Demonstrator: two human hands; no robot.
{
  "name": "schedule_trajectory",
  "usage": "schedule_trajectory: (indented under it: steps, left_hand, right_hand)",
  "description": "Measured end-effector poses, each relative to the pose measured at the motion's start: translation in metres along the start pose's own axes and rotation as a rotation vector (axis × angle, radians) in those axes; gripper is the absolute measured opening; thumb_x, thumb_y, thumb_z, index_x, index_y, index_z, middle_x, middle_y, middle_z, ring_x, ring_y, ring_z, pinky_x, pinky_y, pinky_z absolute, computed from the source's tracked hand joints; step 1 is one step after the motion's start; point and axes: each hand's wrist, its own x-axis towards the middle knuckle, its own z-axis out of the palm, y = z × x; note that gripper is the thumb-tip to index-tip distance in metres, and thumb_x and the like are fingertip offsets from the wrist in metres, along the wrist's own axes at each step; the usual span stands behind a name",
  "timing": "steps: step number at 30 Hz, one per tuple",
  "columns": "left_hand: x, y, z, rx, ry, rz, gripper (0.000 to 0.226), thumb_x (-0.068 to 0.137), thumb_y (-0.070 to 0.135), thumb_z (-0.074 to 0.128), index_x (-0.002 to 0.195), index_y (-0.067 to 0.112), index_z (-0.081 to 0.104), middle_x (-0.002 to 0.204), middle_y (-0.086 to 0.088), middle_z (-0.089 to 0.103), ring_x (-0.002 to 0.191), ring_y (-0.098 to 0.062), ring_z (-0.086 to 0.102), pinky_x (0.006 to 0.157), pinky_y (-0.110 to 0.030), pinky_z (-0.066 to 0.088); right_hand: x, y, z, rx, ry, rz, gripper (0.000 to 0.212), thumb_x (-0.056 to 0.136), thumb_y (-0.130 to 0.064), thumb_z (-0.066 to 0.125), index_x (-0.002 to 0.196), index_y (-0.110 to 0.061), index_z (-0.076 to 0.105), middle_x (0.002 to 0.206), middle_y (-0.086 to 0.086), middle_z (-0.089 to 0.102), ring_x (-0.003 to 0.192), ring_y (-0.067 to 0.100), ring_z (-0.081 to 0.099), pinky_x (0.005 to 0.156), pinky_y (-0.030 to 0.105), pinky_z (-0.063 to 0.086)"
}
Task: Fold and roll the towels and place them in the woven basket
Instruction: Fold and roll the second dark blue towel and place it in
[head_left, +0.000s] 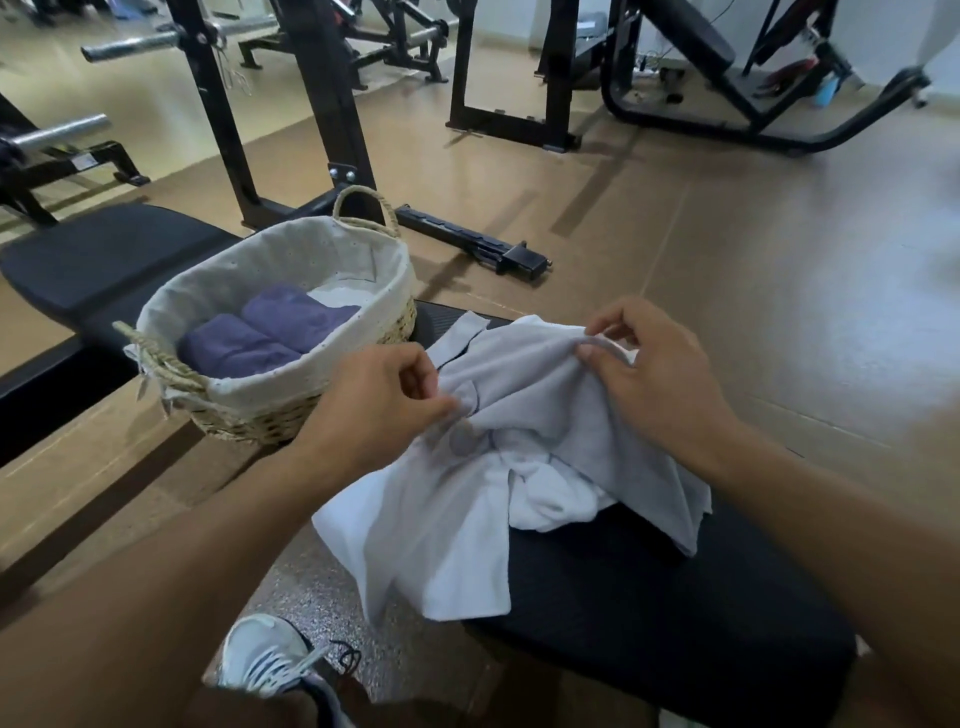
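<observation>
A crumpled pale grey-white towel (467, 499) lies bunched on the black padded bench (649, 613) in front of me, one end hanging over the bench's left side. My left hand (379, 405) pinches a fold of it near the middle. My right hand (649, 374) grips its raised upper edge between thumb and fingers. To the left stands the woven basket (291, 415) with a light cloth liner and rope handles. Two rolled purple towels (260, 332) lie side by side inside it, with something white (337, 296) behind them.
A second black bench pad (104, 260) lies behind the basket. Black gym racks (311, 104) and machine frames (701, 78) stand on the tan floor beyond. A black bar attachment (467, 239) lies on the floor. My grey shoe (270, 660) is at the bottom.
</observation>
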Motion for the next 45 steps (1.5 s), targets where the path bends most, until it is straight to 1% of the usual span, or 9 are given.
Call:
schedule_trajectory:
  steps: [6,9,14,19,23,32,36,40,45]
  left_hand:
    - [-0.003,-0.005,0.0,0.064,-0.114,0.2,0.016,0.081,0.021,0.078,0.076,0.026,0.064,0.076,0.011,0.067,0.072,-0.002,0.061,0.067,-0.026,0.052]
    - [-0.006,-0.005,0.001,0.194,-0.318,0.38,0.02,0.087,0.018,0.063,0.097,0.033,0.071,0.104,0.015,0.067,0.099,-0.004,0.059,0.088,-0.031,0.05]
    - [-0.001,-0.018,0.005,0.461,-0.454,0.433,0.057,0.083,0.011,0.07,0.13,0.041,0.06,0.138,0.015,0.054,0.131,-0.011,0.046,0.106,-0.037,0.041]
    - [0.004,-0.026,0.012,0.486,-0.372,0.393,0.024,0.084,0.024,0.072,0.104,0.037,0.066,0.114,0.016,0.059,0.111,-0.015,0.057,0.088,-0.039,0.05]
    - [0.007,-0.024,0.009,0.318,-0.136,0.266,0.015,0.085,0.03,0.074,0.079,0.027,0.061,0.083,0.015,0.06,0.077,-0.012,0.059,0.067,-0.032,0.044]
    - [0.004,0.012,-0.027,-0.11,0.487,0.02,0.021,0.097,0.018,0.054,0.078,0.01,0.05,0.066,-0.014,0.057,0.055,-0.013,0.041,0.05,-0.024,0.036]
    - [-0.013,0.04,-0.027,-0.377,0.381,0.018,0.022,0.095,0.029,0.066,0.084,0.015,0.053,0.057,-0.015,0.061,0.043,-0.01,0.045,0.037,-0.021,0.036]
    - [-0.024,0.048,-0.005,-0.504,0.11,0.008,0.012,0.09,0.024,0.072,0.094,0.024,0.06,0.069,-0.005,0.072,0.056,-0.02,0.065,0.048,-0.034,0.052]
    - [-0.021,0.038,0.02,-0.491,-0.033,-0.049,0.013,0.09,0.017,0.074,0.102,0.023,0.073,0.09,-0.001,0.079,0.083,-0.016,0.074,0.073,-0.04,0.061]
  right_hand:
    - [-0.005,-0.021,-0.007,-0.288,-0.294,-0.065,0.01,0.08,-0.032,0.073,0.081,-0.033,0.063,0.073,-0.016,0.063,0.074,0.002,0.058,0.066,0.026,0.046]
    - [-0.021,-0.024,-0.007,-0.629,-0.595,-0.038,0.02,0.078,-0.049,0.071,0.089,-0.034,0.062,0.087,-0.014,0.063,0.083,0.005,0.056,0.057,0.023,0.034]
    - [-0.024,-0.016,-0.008,-0.676,-0.6,-0.023,0.027,0.086,-0.03,0.065,0.112,-0.033,0.061,0.119,-0.01,0.054,0.102,0.012,0.052,0.057,0.017,0.029]
    - [-0.027,-0.012,-0.002,-0.714,-0.592,-0.081,0.037,0.088,-0.023,0.062,0.124,-0.027,0.054,0.127,-0.003,0.05,0.118,0.015,0.048,0.077,0.023,0.04]
    - [-0.018,-0.016,-0.002,-0.738,-0.494,0.042,0.013,0.092,-0.02,0.056,0.099,-0.027,0.064,0.105,0.0,0.063,0.103,0.025,0.061,0.081,0.035,0.052]
    - [-0.002,-0.047,-0.044,0.39,0.243,0.214,0.014,0.098,-0.031,0.063,0.084,-0.027,0.062,0.067,-0.015,0.065,0.063,0.002,0.058,0.059,0.036,0.049]
    - [-0.011,-0.075,-0.051,0.888,-0.042,0.254,0.011,0.094,-0.023,0.065,0.084,-0.017,0.065,0.072,0.001,0.069,0.063,0.013,0.063,0.056,0.028,0.054]
    - [-0.013,-0.067,-0.034,0.808,-0.202,0.324,0.008,0.096,-0.021,0.065,0.1,-0.02,0.072,0.083,-0.002,0.074,0.075,0.009,0.067,0.069,0.027,0.054]
    - [-0.009,-0.038,-0.027,0.427,-0.255,0.3,0.072,0.095,-0.017,0.068,0.154,-0.039,0.033,0.148,-0.019,0.05,0.122,-0.001,0.057,0.105,0.03,0.048]
